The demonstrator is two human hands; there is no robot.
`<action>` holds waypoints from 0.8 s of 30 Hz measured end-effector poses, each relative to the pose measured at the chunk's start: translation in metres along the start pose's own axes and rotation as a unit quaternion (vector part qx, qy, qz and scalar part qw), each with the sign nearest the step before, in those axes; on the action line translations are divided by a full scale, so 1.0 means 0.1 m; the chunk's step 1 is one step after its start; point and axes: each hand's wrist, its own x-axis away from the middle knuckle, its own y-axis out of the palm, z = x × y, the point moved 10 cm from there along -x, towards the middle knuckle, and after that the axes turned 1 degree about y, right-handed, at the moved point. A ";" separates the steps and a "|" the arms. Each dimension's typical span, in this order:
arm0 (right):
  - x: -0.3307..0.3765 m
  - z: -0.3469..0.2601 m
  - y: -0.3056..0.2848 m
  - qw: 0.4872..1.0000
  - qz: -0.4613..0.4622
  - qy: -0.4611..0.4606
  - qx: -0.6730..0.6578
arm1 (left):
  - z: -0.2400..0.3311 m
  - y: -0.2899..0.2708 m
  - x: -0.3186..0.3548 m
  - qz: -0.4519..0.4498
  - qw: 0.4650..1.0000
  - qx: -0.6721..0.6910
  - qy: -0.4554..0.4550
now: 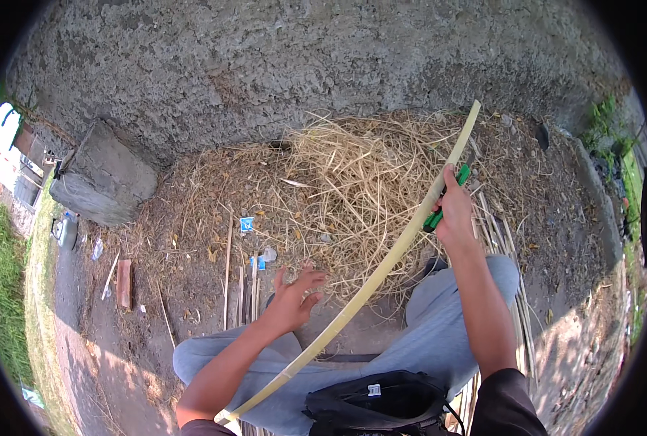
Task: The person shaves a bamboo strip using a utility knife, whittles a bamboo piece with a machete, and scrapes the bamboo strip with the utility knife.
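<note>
My right hand (pixel 454 211) is closed round the upper part of a long, pale bamboo strip (pixel 367 291). In the same grip is a green tool (pixel 432 221), partly hidden by the fingers, so its exact kind does not show. The strip slants across my lap, from near the wall at upper right down to my left elbow at the lower edge. Held in the air left of the strip, my left hand (pixel 291 301) is open, its fingers bent and apart, touching nothing.
A heap of shavings (pixel 367 174) lies ahead, before a rough wall (pixel 280 65). More strips (pixel 498 232) lie by my right leg and several sticks (pixel 243 294) at left. A concrete block (pixel 109 174), a reddish brick (pixel 124 283) and blue wrappers (pixel 246 224) are at left. A black bag (pixel 374 403) rests on my lap.
</note>
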 end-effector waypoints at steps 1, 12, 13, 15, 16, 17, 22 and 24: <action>0.02 -0.03 0.00 1.000 0.004 -0.007 -0.004 | -0.02 -0.02 0.00 -0.007 0.999 0.030 -0.017; 0.04 -0.05 0.01 1.000 0.003 -0.004 -0.010 | 0.22 -0.09 0.46 -0.154 0.849 0.468 -0.191; 0.05 -0.07 0.00 1.000 0.004 -0.004 -0.011 | 0.22 -0.08 0.48 -0.155 0.849 0.468 -0.190; 0.09 -0.11 0.01 1.000 0.008 -0.003 -0.003 | 0.19 -0.03 0.54 -0.143 0.838 0.479 -0.217; 0.06 -0.08 -0.01 1.000 0.006 -0.002 -0.002 | 0.18 0.00 0.56 -0.142 0.838 0.480 -0.219; 0.03 -0.08 -0.03 1.000 -0.001 -0.009 -0.012 | 0.07 0.14 0.67 -0.164 0.791 0.505 -0.303; 0.06 -0.10 -0.01 1.000 0.006 -0.011 -0.020 | 0.09 0.26 0.76 -0.175 0.782 0.510 -0.314; 0.06 -0.10 -0.04 1.000 0.015 -0.004 -0.019 | 0.11 0.19 0.76 -0.167 0.804 0.469 -0.325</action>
